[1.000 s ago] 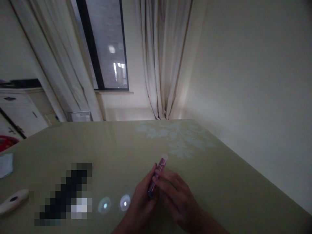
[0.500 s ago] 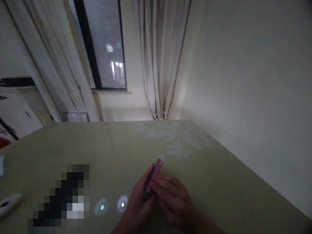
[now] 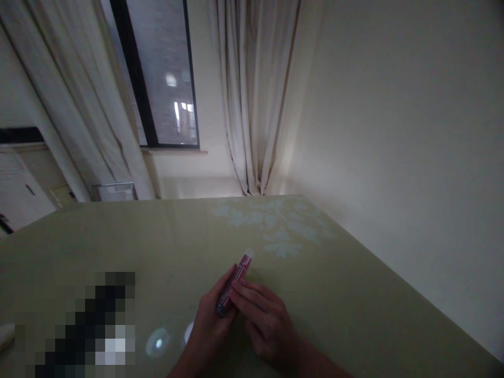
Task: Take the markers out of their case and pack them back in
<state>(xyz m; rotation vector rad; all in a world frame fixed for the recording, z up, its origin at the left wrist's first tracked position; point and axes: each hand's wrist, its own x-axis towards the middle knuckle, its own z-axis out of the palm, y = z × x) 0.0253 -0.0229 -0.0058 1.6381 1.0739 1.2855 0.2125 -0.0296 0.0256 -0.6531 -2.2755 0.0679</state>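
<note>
Between my hands is a slim pink-red stick-shaped object (image 3: 243, 268) with light markings, a pale, see-through-looking upper end and a dark lower end; its exact kind is unclear. It slants up to the right over the table. My left hand (image 3: 208, 317) is closed around its left side and lower part. From the right, the fingertips of my right hand (image 3: 270, 320) press against its middle, the fingers bent and held together. Both hands cover part of the object.
The green table (image 3: 346, 304) has a pale leaf pattern (image 3: 281, 231) toward its back. A blurred-out dark long shape (image 3: 86, 320) lies at left, with a pale object (image 3: 6, 335) at the frame's edge. Light reflections show beside my left wrist. A wall (image 3: 409, 157) borders the right side.
The view has shifted slightly, so my hands and the table things appear farther left. My grip on the pink-red object looks much the same.
</note>
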